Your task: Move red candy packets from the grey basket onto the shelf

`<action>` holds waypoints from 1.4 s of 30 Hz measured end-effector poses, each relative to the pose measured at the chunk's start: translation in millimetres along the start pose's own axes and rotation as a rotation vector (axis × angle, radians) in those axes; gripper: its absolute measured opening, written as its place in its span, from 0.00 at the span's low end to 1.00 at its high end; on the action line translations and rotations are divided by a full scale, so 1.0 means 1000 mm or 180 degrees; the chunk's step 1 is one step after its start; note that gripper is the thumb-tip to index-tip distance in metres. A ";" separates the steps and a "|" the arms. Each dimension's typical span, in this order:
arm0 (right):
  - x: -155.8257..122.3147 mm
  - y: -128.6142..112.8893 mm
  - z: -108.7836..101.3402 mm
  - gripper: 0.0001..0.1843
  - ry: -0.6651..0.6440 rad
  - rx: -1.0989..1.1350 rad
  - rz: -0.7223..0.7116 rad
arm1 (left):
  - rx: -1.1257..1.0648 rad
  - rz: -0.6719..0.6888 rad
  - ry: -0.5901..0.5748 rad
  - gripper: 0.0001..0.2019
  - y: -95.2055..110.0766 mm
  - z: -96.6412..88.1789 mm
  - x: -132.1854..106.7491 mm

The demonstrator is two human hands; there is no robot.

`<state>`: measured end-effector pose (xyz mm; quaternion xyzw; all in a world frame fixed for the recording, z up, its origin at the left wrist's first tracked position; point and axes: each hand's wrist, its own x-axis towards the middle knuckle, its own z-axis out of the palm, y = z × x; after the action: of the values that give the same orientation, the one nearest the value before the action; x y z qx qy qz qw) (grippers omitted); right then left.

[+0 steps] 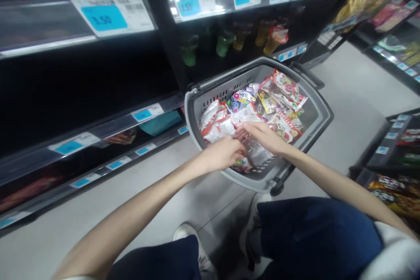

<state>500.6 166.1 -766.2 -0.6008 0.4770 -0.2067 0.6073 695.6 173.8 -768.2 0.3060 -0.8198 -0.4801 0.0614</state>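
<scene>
A grey shopping basket (315, 127) with a dark rim stands on the floor in front of me. Inside it lie several small candy bags (288, 87), mostly white and red, some with fruit pictures. My left hand (226, 154) reaches over the near left side, its fingers curled inward among the bags; whatever they grip is hidden. Close beside it, my right hand (262, 135) lies low over the bags with its fingers stretched out to the left. A silvery, see-through bag (257, 153) shows beneath both hands, near the basket's front wall.
Black shelving with blue-and-white price tags (104, 15) runs along the left and back. Cups of jelly or drink (225, 43) stand on a low shelf behind the basket. Another display shelf (390, 144) is at the right. My legs and shoes (185, 232) are just below the basket.
</scene>
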 end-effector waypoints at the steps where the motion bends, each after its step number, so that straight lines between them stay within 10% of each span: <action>1: -0.001 0.003 0.000 0.27 -0.0043 0.0097 -0.0007 | -0.0034 0.0017 0.0260 0.12 0.001 -0.008 -0.001; 9: -0.009 -0.022 0.006 0.28 -0.0749 0.0776 0.0475 | -0.0669 0.0204 0.2167 0.09 0.016 -0.052 0.013; 18: -0.005 -0.018 0.000 0.19 0.0787 0.1283 0.0768 | -0.0674 0.0066 0.3293 0.14 -0.013 -0.030 0.032; 26: 0.003 -0.026 -0.018 0.24 0.1220 0.2307 0.0859 | 0.0087 0.0826 0.1820 0.32 -0.030 -0.015 0.042; 42: 0.000 -0.026 -0.016 0.31 0.1230 0.2072 0.0644 | 0.0238 0.0988 0.2027 0.33 -0.030 -0.016 0.042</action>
<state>496.0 152.1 -738.9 -0.2767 0.5489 -0.3956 0.6824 681.3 127.5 -792.5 0.3141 -0.8132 -0.3152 0.3749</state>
